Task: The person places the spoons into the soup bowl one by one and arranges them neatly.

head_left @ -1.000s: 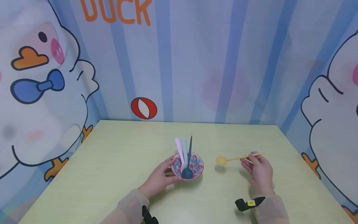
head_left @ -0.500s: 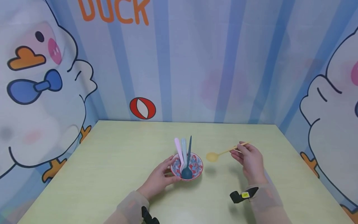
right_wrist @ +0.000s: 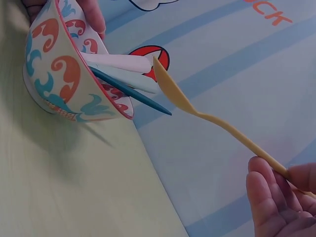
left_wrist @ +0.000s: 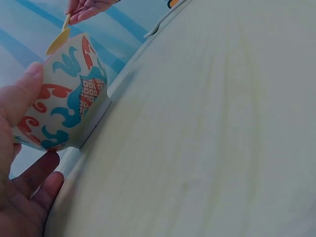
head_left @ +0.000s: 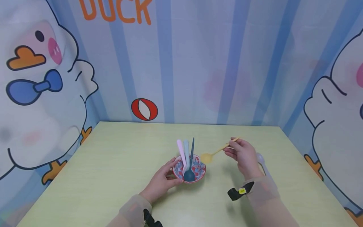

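A patterned red, blue and white bowl (head_left: 200, 168) stands on the table, gripped at its left side by my left hand (head_left: 159, 183). In the left wrist view the thumb (left_wrist: 27, 89) lies along its wall. Three spoons lean inside it, handles up: a pink one (head_left: 181, 147), a pale blue one (head_left: 186, 148) and a dark teal one (head_left: 189, 175). My right hand (head_left: 245, 157) pinches a yellow spoon (head_left: 206, 158) by its handle between thumb and fingertips. The yellow spoon's head hangs in the air at the bowl's right rim; the right wrist view shows it near the handle ends.
A pale lavender spoon (head_left: 261, 159) lies on the table to the right, partly hidden behind my right wrist and sleeve. The pale yellow table (head_left: 113, 164) ends at a printed duck curtain (head_left: 198, 63) behind it.
My right hand has moved left and away from me, bringing the yellow spoon to the bowl with its handle tilted up more. The lavender spoon has come into view. Left hand and bowl stay put.
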`<action>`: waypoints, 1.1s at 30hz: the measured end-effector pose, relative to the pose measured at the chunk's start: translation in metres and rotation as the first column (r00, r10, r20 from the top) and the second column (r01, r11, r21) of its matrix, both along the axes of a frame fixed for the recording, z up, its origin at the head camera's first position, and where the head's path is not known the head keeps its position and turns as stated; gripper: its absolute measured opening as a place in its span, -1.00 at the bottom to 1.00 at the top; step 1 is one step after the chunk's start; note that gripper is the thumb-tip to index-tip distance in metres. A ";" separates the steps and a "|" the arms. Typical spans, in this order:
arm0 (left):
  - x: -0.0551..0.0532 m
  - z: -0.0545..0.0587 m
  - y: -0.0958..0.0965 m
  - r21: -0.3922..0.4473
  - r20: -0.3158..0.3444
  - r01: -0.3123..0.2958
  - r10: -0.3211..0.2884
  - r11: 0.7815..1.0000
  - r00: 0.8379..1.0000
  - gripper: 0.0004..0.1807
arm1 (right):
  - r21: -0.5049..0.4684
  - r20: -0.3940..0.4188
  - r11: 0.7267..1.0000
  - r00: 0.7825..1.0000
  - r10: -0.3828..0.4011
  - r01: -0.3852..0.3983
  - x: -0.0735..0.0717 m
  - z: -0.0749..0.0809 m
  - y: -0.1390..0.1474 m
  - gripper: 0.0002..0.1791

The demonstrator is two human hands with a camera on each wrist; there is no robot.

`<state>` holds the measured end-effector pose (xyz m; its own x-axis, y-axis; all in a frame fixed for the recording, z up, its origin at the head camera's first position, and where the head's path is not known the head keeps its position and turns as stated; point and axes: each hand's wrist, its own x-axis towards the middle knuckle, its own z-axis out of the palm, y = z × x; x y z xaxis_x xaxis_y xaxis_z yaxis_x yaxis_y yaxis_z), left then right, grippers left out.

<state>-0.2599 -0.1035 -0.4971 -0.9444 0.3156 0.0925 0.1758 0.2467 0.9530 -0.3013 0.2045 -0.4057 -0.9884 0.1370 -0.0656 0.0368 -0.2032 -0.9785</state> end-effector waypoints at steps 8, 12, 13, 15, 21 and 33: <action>-0.002 -0.003 -0.001 0.045 0.009 0.005 -0.005 0.999 1.000 -0.13 | 0.063 -0.014 0.996 0.998 0.060 -0.059 -0.007 0.004 -0.014 -0.74; -0.003 -0.006 -0.002 0.050 0.016 0.002 -0.003 0.999 1.000 -0.12 | 0.089 -0.013 0.991 0.995 0.102 -0.100 -0.010 0.005 -0.023 -0.68; -0.003 -0.007 -0.002 0.050 0.016 0.002 -0.003 0.999 1.000 -0.11 | 0.097 -0.008 0.989 0.993 0.114 -0.113 -0.010 0.005 -0.025 -0.67; -0.002 -0.008 -0.002 0.046 0.011 0.000 -0.001 0.999 1.000 -0.10 | 0.117 0.006 0.984 0.991 0.135 -0.135 -0.012 0.004 -0.030 -0.65; -0.001 -0.008 -0.001 0.046 -0.006 0.003 -0.003 0.999 1.000 -0.08 | 0.181 0.048 0.960 0.977 0.210 -0.215 -0.017 0.002 -0.044 -0.61; 0.001 -0.004 0.000 0.057 -0.018 0.002 -0.001 0.998 1.000 -0.14 | 0.289 0.126 0.895 0.940 0.317 -0.340 -0.030 -0.004 -0.061 -0.65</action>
